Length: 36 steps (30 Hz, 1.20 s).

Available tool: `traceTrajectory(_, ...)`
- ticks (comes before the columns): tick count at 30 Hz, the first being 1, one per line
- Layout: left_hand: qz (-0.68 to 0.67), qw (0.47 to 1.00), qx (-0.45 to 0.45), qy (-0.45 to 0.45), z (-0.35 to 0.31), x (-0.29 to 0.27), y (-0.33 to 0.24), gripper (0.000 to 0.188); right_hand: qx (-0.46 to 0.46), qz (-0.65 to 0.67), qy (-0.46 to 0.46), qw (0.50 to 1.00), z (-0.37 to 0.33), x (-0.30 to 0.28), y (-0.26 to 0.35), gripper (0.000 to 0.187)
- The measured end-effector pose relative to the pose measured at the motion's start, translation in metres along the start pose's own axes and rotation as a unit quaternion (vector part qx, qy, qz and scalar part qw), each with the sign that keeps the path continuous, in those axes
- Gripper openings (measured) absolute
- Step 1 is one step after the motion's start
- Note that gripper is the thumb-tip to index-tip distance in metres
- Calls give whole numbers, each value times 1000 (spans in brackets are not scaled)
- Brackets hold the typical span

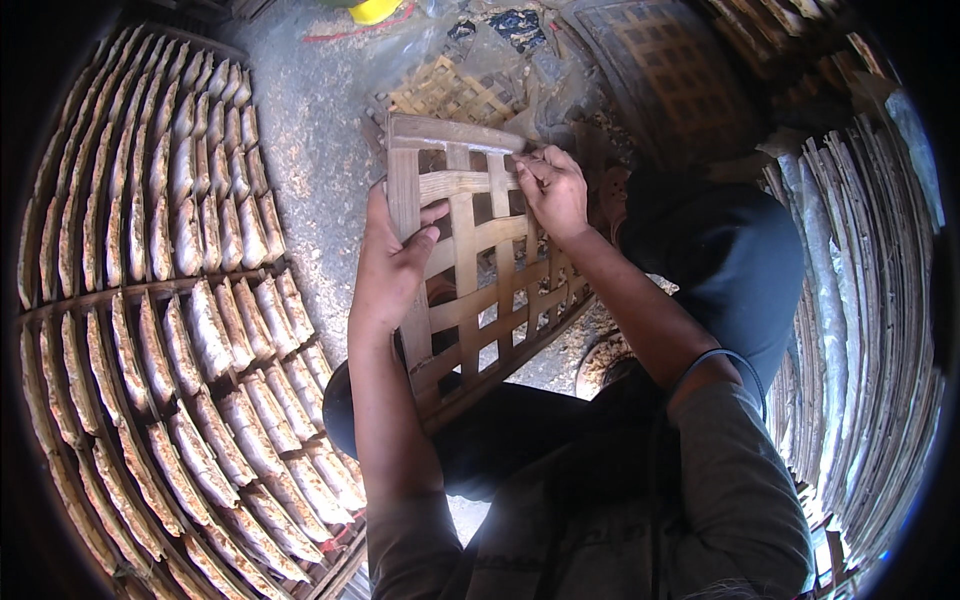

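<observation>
A wood-framed rack of woven, flat bamboo-like strips (480, 235) stands tilted over my lap, its near end by my legs. My left hand (392, 255) is closed round the rack's left side bar, thumb on the inner side and some fingers hidden behind. At the far right corner, my right hand (553, 190) has its fingers curled and pinched against the end of the far wooden bar (450, 132). Whether a small thing sits between those fingertips is hidden.
Tall rows of stacked pale curved pieces with ragged orange-brown edges (190, 400) fill the left side. Another woven panel (450, 95) lies on the crumb-strewn floor (320, 190) ahead. A framed lattice (665, 80) stands at far right. Stacked thin slats (860, 310) line the right.
</observation>
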<state>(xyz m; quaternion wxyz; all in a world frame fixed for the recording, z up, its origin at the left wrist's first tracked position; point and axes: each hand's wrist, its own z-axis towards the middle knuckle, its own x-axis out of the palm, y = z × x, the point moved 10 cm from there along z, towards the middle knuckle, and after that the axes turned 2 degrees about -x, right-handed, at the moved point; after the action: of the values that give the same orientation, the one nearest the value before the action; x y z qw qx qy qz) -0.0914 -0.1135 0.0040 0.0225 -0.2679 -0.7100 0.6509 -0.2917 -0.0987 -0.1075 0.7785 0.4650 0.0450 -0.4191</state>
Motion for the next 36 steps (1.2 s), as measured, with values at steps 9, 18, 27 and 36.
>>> traceTrajectory(9, -18, 1000, 23, 0, -1, 6, -13, 57, -45, 133, 47, 989, 9, -9, 49, 24)
traceTrajectory(18, 2, 1000, 22, -5, -2, 3, -7, 58, 125, 23, 14, 992, -16, -4, -23, 18)
traceTrajectory(27, -7, 1000, 14, 4, -4, 5, -7, 60, 65, 44, 27, 997, -13, 0, -15, 22)
traceTrajectory(36, -17, 1000, 18, -2, 0, 5, -6, 57, -6, 114, 57, 992, 25, -11, 43, 29)
